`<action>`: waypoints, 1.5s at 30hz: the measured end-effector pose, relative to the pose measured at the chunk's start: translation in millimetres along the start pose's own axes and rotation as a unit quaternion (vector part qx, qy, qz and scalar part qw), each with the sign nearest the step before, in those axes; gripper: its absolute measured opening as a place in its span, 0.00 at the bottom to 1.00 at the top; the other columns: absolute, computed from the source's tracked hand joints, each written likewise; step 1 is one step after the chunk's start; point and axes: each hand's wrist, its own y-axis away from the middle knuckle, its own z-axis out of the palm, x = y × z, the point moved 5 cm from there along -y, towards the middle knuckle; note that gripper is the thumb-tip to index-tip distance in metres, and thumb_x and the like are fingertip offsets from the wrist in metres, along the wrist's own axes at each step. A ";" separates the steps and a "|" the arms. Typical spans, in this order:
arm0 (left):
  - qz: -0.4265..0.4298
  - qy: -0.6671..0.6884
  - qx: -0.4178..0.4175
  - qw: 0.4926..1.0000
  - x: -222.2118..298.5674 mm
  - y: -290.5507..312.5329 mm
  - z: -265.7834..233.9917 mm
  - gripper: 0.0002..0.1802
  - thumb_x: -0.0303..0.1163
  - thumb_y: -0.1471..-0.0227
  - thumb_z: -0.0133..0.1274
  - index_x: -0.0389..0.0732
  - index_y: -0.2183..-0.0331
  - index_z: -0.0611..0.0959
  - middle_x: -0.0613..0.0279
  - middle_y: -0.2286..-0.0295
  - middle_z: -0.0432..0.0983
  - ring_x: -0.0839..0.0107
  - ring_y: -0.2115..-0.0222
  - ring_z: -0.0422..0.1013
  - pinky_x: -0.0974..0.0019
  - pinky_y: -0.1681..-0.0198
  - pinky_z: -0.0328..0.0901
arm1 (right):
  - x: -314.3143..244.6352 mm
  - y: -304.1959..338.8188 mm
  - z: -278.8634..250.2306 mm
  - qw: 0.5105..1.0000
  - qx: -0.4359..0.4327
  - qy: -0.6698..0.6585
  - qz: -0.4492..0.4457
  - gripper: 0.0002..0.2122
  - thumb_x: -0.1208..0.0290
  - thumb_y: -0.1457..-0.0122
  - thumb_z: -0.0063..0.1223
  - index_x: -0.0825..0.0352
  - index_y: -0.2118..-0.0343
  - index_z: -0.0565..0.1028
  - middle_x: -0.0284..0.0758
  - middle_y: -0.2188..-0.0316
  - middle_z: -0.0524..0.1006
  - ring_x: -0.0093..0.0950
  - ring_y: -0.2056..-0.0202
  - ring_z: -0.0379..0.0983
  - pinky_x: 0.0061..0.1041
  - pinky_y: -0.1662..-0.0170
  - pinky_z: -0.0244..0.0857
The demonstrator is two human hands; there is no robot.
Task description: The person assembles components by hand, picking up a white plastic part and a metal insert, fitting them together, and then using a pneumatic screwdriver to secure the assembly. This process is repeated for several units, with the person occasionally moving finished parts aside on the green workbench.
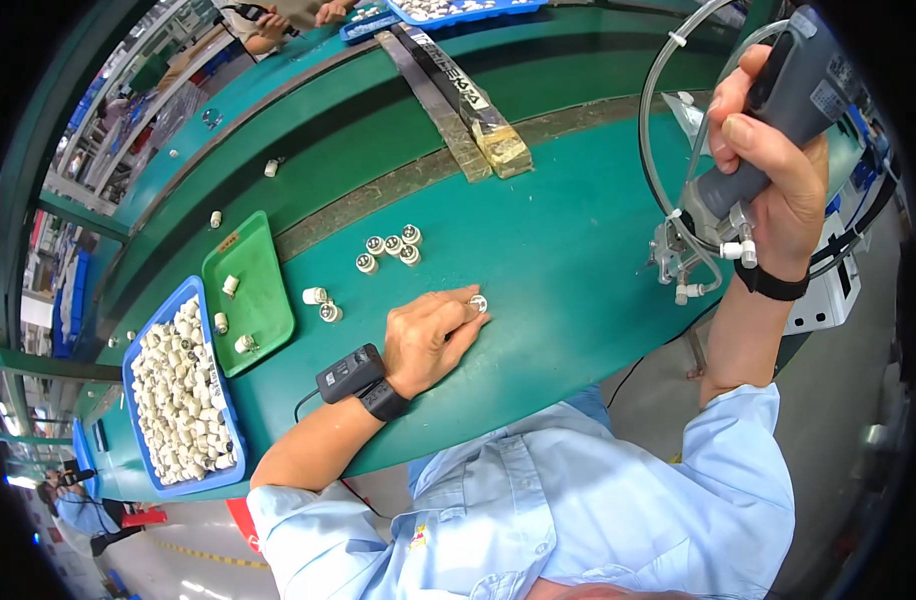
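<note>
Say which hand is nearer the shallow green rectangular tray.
Left. The left hand, fingers around a small white cylindrical part, is right of the green tray; the right hand is much farther right, gripping a grey handheld tool.

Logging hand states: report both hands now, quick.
Left hand: closed, holding a small white round part.
Right hand: closed around a grey handheld tool.

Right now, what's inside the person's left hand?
The left hand has one small round part between finger and thumb, its shiny top showing. The part's underside is hidden, and the back of the hand covers anything beneath the palm.
</note>
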 end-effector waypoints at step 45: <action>-0.286 0.241 -0.028 0.927 -27.2 -1.0 5.6 0.12 0.18 0.63 0.63 0.34 0.70 0.83 0.64 0.74 0.74 0.77 0.75 0.69 0.74 0.69 0.68 | 17.2 3.1 101.3 0.982 -0.053 -0.171 -0.062 0.20 0.69 0.40 0.52 0.73 0.48 0.63 0.37 0.63 0.67 0.17 0.76 0.63 0.16 0.77 0.57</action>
